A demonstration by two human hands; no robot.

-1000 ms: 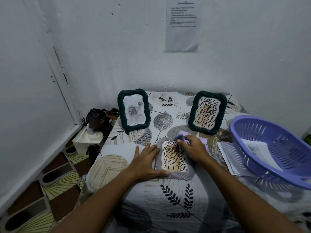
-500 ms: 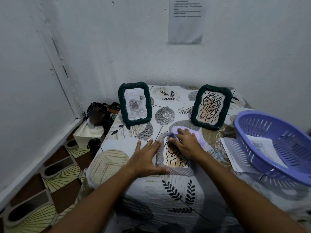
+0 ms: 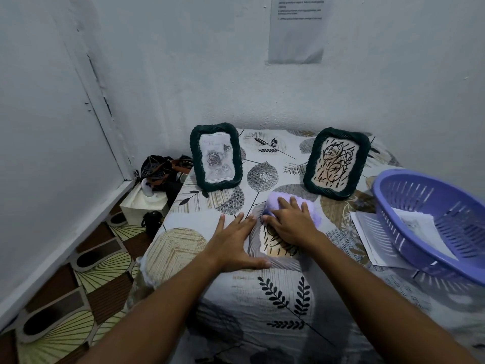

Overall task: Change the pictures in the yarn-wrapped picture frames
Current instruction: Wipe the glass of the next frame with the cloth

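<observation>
**Two hands on the flat frame in the middle**

A grey yarn-wrapped frame [image 3: 278,254] lies flat on the bench [image 3: 262,306], just below the middle of the view. Its picture shows black scribbles on a tan sheet. The right hand [image 3: 292,224] covers the top of the frame and presses a soft purple cloth [image 3: 274,200] on it, with the fingers curled over the cloth. This hand hides much of the picture. The left hand [image 3: 233,243] lies flat on the frame's left edge, fingers spread wide and the thumb along the bottom edge.

Behind them stand two dark green frames. The left green frame [image 3: 215,160] holds a grey rose drawing. The right green frame [image 3: 336,164] holds black scribbles. Both lean back a little.

At the right edge sits a purple basket [image 3: 430,222] with paper inside, and it rests on more printed sheets [image 3: 372,235]. A leaf-patterned cloth covers the bench. A paper notice [image 3: 296,30] hangs on the wall at the top. At the left, down on the floor, are a white tissue box [image 3: 144,206] and some dark things.
</observation>
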